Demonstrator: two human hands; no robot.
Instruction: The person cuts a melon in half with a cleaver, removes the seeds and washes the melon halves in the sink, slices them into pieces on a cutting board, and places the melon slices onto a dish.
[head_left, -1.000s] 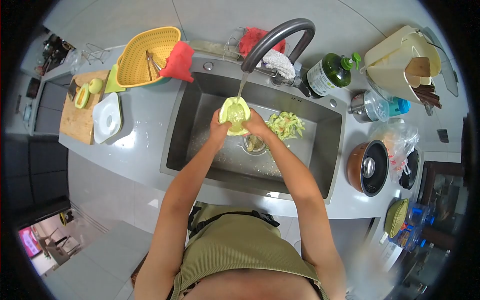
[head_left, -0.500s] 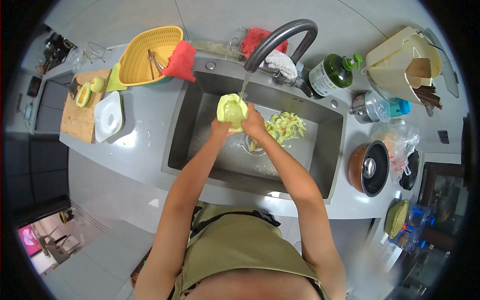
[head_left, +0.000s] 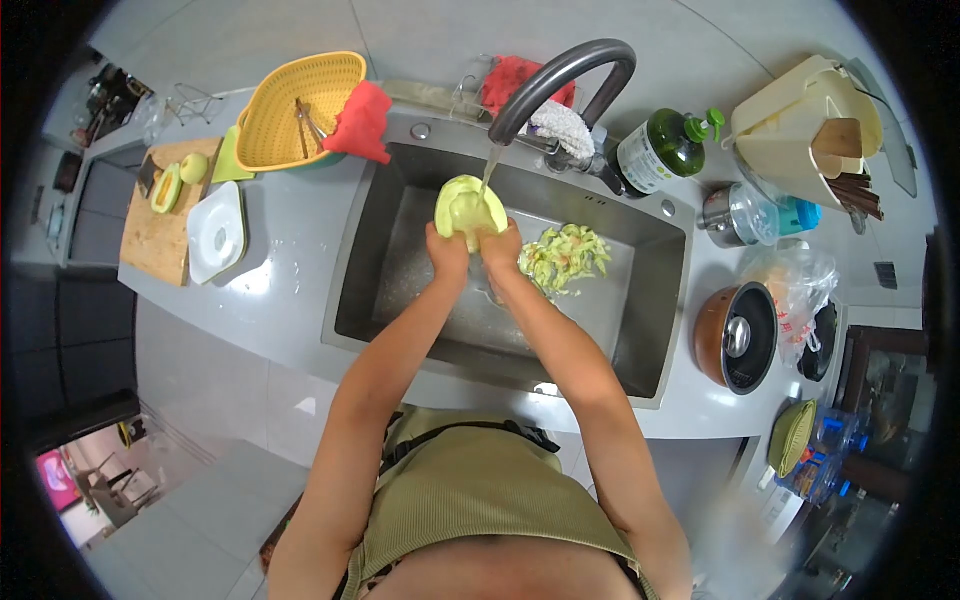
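Observation:
A hollowed pale-green melon half (head_left: pixel 468 208) is held over the sink (head_left: pixel 400 255), its open side facing up. My left hand (head_left: pixel 447 250) grips its lower left edge and my right hand (head_left: pixel 500 248) its lower right edge. Water from the dark curved faucet (head_left: pixel 565 65) runs into the hollow. Green peelings (head_left: pixel 568 255) lie in a heap on the sink floor, right of my right hand. My forearm and hand cover most of the drain.
At the left are a cutting board (head_left: pixel 150 235) with cut produce, a white dish (head_left: pixel 216 235) and a yellow basket (head_left: pixel 285 105) with a red cloth (head_left: pixel 362 122). At the right stand a green bottle (head_left: pixel 660 150) and a brown pot (head_left: pixel 712 335).
Both hands have shifted closer together under the melon half, which now sits slightly higher and is turned. The right hand moved from its side to its lower edge. Water still runs.

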